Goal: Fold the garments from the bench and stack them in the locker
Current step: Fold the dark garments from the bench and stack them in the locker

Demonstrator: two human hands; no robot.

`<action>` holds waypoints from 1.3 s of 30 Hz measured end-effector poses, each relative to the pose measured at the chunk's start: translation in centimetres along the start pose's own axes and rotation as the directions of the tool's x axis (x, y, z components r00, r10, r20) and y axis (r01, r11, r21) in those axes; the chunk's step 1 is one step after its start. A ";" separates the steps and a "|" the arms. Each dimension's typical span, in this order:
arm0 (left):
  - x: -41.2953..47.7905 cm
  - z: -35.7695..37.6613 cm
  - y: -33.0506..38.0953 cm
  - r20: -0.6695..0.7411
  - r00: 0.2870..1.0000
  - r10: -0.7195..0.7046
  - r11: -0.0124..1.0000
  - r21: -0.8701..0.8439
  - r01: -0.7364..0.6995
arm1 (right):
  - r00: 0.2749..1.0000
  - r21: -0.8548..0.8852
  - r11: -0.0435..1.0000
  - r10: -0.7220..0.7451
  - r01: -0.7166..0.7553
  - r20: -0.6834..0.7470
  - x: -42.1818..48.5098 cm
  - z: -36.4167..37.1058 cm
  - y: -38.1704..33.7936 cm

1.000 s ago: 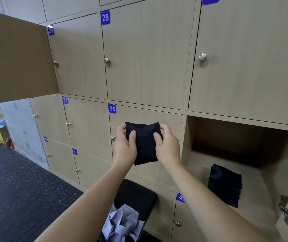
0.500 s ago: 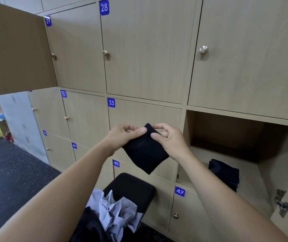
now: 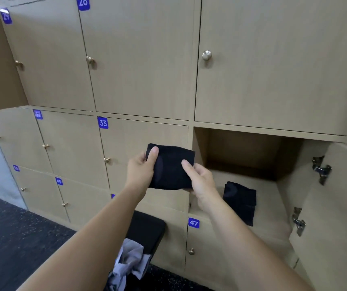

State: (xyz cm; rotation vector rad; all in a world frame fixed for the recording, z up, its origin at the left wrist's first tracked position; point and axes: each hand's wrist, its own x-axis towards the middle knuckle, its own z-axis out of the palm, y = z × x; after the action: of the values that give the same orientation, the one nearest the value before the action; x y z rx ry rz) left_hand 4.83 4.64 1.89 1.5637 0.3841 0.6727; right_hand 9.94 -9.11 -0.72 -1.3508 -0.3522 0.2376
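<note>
Head: folded garment [image 3: 169,166] gripped between hands [image 3: 140,172].

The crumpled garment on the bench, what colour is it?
The crumpled garment is plain light grey; the head view shows it best.

Both arms bare, extended forward from lower frame, forearms converging toward centre. Left hand [image 3: 141,171]: palm turned right, thumb flat on front face of folded black garment [image 3: 170,168] near its upper left corner, fingers hidden behind. Right hand [image 3: 201,181]: thumb on front face near right edge, fingers curled under lower right corner. Hands close, not touching each other. Wrists roughly straight.
</note>
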 end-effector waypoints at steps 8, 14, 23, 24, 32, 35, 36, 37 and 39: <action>-1.6 5.2 -3.5 -0.100 0.988 0.115 0.941 0.330 -0.076 | 0.821 -0.621 0.774 -0.434 0.128 -0.371 -0.6 -3.6 2.8; -1.3 10.0 -6.4 0.098 0.993 -0.073 0.940 0.339 0.035 | 0.817 -0.596 0.803 -0.328 -0.023 -0.474 0.2 -9.5 4.6; -0.7 15.7 -15.0 0.362 0.742 -0.564 0.819 0.130 0.559 | 0.856 -0.550 0.771 -0.013 -0.321 -0.518 1.8 -19.0 10.9; -0.7 16.2 -15.8 0.368 0.732 -0.573 0.813 0.143 0.564 | 0.866 -0.536 0.774 0.032 -0.338 -0.499 1.9 -19.7 11.6; 4.5 23.1 -16.7 0.387 0.800 -0.458 0.887 0.144 0.438 | 0.868 -0.480 0.801 0.095 -0.357 -0.488 7.7 -25.7 11.5; 7.5 25.9 -16.5 0.430 0.812 -0.395 0.918 0.154 0.365 | 0.854 -0.428 0.835 0.092 -0.347 -0.513 11.3 -27.4 10.4; 8.5 26.7 -16.7 0.434 0.817 -0.380 0.925 0.153 0.349 | 0.846 -0.406 0.847 0.092 -0.344 -0.525 12.4 -27.9 10.3; 9.3 27.5 -16.9 0.435 0.820 -0.371 0.928 0.150 0.340 | 0.838 -0.383 0.857 0.097 -0.344 -0.537 13.3 -28.4 10.3; 10.5 28.6 -17.7 0.420 0.827 -0.374 0.927 0.144 0.346 | 0.823 -0.341 0.873 0.114 -0.350 -0.556 14.7 -29.0 10.8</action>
State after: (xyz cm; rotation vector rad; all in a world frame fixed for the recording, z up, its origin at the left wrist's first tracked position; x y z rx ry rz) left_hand 33.31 -9.25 -13.52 1.5906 0.3449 0.0014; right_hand 34.99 -27.77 -14.84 -1.8380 0.2503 -0.0153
